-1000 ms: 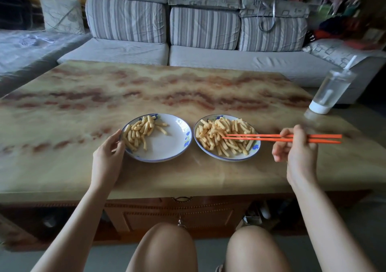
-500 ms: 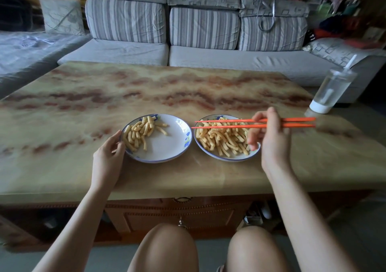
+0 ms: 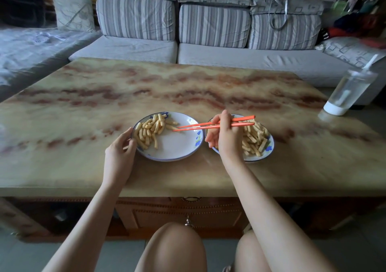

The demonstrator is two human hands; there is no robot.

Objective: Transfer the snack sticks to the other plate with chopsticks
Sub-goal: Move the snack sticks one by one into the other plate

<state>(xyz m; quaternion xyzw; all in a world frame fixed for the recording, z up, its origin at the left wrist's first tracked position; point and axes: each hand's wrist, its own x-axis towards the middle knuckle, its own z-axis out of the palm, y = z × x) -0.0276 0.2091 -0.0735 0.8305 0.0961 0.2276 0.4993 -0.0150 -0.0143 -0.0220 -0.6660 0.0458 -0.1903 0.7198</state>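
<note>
Right hand curls round the chopsticks, gripping them mid-shaft; the hand hangs over the 9 o'clock edge of the right plate. The chopsticks' long axis runs 3-to-9 o'clock, nearly level, tips close together and pointing toward 9 over the left plate. The tips sit at the 3 o'clock fringe of that plate's snack sticks, which lie heaped toward its 10 o'clock side. Cannot tell whether a stick is pinched between the tips. The larger heap lies on the right plate, at 3 o'clock from the right hand and partly hidden by it. Left hand holds the left plate's rim at 9 o'clock, thumb and curled fingers on it, steadying. Both plates rest on the bench, nearly touching. Judgement: any release lands at the tips; the next pick lies behind the hand, toward 3.
</note>
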